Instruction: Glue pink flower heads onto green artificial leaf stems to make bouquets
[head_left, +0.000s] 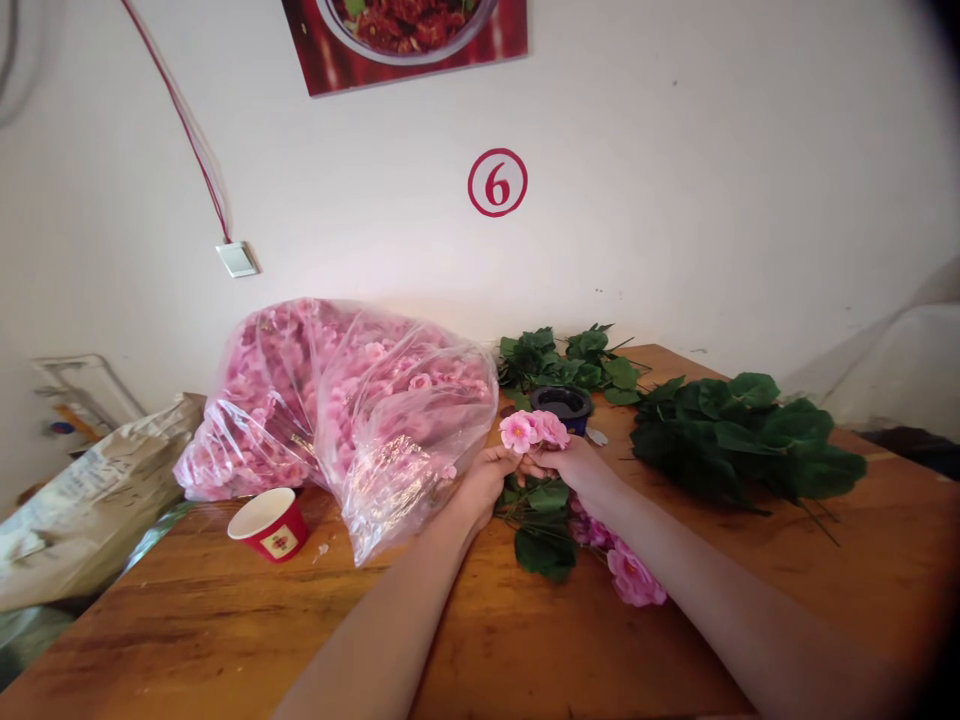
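Observation:
Two small pink flowers [519, 431] stand up between my hands over the middle of the wooden table [225, 610]. My left hand [491, 474] is closed at the flowers' lower left, its fingertips at their base. From the right, my right hand [562, 462] is closed around the same base, its fingers bent and touching the left ones. The stems are hidden behind the fingers. Below my hands lie green leaves [546, 545] and a bunch of darker pink flowers [634, 575], partly covered by my right forearm. Just behind the hands sits a dark round container [561, 401].
A large clear bag of pink flowers [390, 390] fills the back left. In front of it stands a red paper cup [270, 524]. Green leaf piles lie at the back [562, 358] and right [750, 435]. A pale sack [90, 500] is beyond the left edge.

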